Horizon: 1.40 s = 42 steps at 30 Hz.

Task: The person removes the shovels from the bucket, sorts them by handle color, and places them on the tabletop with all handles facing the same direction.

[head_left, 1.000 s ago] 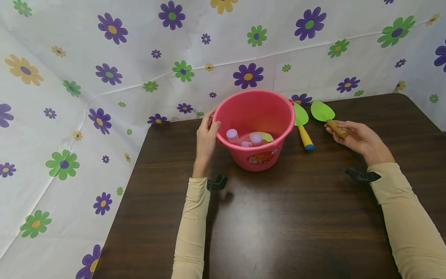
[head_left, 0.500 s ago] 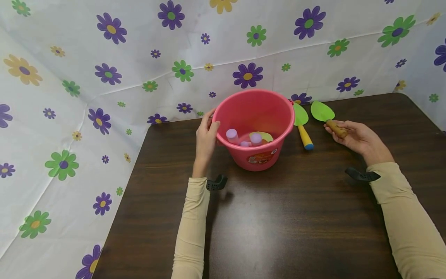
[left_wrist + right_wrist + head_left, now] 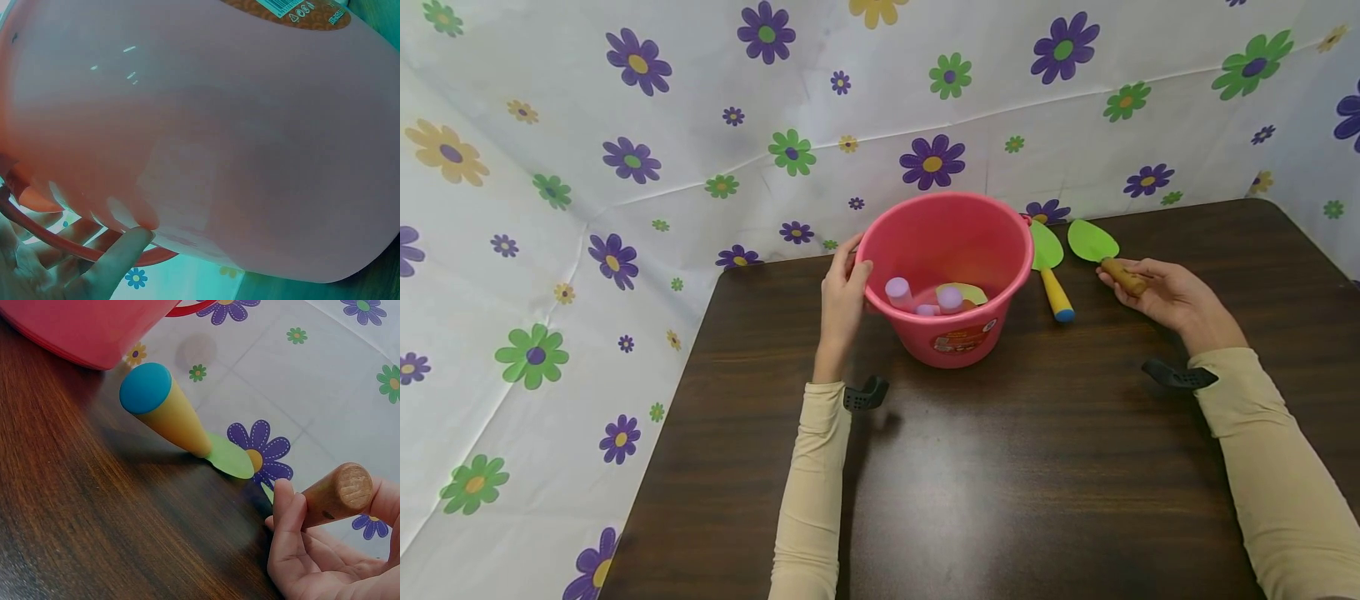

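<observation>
A pink bucket [image 3: 917, 337] stands on the table near the wall. My left hand [image 3: 841, 304] grips its rim on the left side. In the left wrist view the thumb [image 3: 128, 250] presses the bucket's outer wall, and the red bucket handle [image 3: 44, 234] crosses in front of the fingers. Between my right hand's [image 3: 1180, 304] thumb and fingers is the wooden handle [image 3: 331, 499] of a trowel with a green blade [image 3: 1092, 242]. Beside it, touching or close to the bucket, lies another green trowel with a yellow handle [image 3: 1057, 293] and blue end.
Inside the bucket are several items: light purple cylinders [image 3: 898, 293] and a pale yellow-green piece [image 3: 973, 293], partly hidden by the near rim. The dark wooden table [image 3: 1000, 483] meets a flower-patterned sheet [image 3: 700, 100] behind and at the left.
Both hands keep their holds and places. The green blade of the trowel in my right hand has dipped very slightly.
</observation>
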Each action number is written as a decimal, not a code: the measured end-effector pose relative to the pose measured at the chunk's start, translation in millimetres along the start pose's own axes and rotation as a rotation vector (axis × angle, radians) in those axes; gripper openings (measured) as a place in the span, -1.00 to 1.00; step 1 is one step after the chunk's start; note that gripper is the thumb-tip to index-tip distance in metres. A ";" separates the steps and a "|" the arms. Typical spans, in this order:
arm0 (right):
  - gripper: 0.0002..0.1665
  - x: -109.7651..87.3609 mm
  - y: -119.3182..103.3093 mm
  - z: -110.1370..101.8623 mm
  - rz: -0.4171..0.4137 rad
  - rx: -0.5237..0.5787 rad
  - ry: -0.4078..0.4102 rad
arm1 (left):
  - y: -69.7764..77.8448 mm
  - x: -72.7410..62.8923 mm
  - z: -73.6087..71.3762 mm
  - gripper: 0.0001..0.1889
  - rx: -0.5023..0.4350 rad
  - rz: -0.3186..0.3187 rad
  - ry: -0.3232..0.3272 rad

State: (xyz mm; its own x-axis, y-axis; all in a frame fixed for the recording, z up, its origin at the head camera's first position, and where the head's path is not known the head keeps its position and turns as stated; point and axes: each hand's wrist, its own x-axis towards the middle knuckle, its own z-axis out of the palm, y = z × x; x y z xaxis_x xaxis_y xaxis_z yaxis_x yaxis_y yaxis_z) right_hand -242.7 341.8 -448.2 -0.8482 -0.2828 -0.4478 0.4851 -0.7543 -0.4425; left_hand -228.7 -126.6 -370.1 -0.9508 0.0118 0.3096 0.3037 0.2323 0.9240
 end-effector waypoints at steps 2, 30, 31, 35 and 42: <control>-0.79 -0.3 0.2 0.0 0.002 0.002 0.002 | -0.3 -0.1 0.0 -0.47 0.000 0.001 0.000; -0.87 -0.8 0.6 6.2 -0.020 -0.020 0.033 | -3.5 -0.6 -0.1 -0.47 -0.003 -0.004 0.011; -0.87 -1.3 0.9 6.9 -0.035 -0.043 0.039 | -3.6 -0.5 -0.1 -0.48 -0.003 -0.003 0.010; -0.79 -3.6 2.9 9.6 -0.094 -0.176 0.055 | -3.9 -0.2 0.2 -0.47 -0.002 0.006 0.009; -0.72 -7.3 8.3 13.9 -0.200 -0.441 0.096 | -1.5 0.0 1.0 -0.47 -0.005 0.011 0.010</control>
State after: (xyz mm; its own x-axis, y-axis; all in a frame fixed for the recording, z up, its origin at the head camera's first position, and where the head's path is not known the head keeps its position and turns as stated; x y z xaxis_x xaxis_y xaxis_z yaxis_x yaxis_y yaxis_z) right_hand -235.5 329.4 -437.9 -0.9207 -0.0866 -0.3806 0.3758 -0.4598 -0.8046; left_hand -229.2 -126.0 -371.7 -0.9468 0.0042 0.3217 0.3142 0.2272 0.9218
